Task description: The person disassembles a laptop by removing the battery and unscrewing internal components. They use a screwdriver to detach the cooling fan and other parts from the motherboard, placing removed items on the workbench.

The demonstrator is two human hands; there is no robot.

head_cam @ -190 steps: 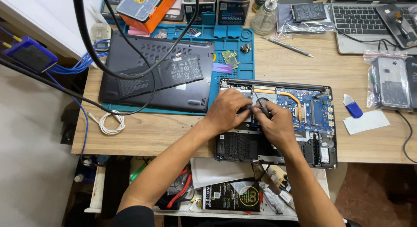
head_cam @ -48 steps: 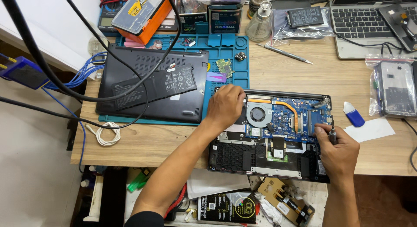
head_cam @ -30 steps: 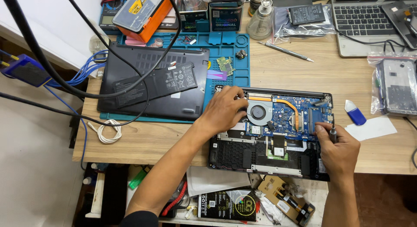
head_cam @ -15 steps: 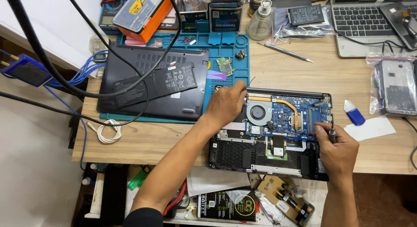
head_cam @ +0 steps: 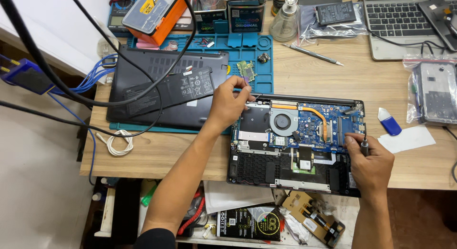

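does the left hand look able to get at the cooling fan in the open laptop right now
Probably yes: the left hand sits at the open laptop's top left corner, the round fan lies uncovered just beside it, and the right hand works far off.

A wooden desk [head_cam: 333,82] carries a blue work mat [head_cam: 264,80] at its back left. On the mat lies a black laptop bottom cover [head_cam: 143,99], with a flat black battery [head_cam: 183,87] resting on it. An orange parts box [head_cam: 154,11] sits behind the cover. A small green circuit board [head_cam: 246,70] lies on the mat's right part. A glass bottle [head_cam: 284,23] stands behind the mat, and metal tweezers [head_cam: 312,54] lie to its right. A silver laptop keyboard [head_cam: 397,18] sits at the back right. A blue pry tool [head_cam: 389,121] touches a white paper slip [head_cam: 407,139]. A coiled white cable [head_cam: 116,143] lies near the desk's left edge.
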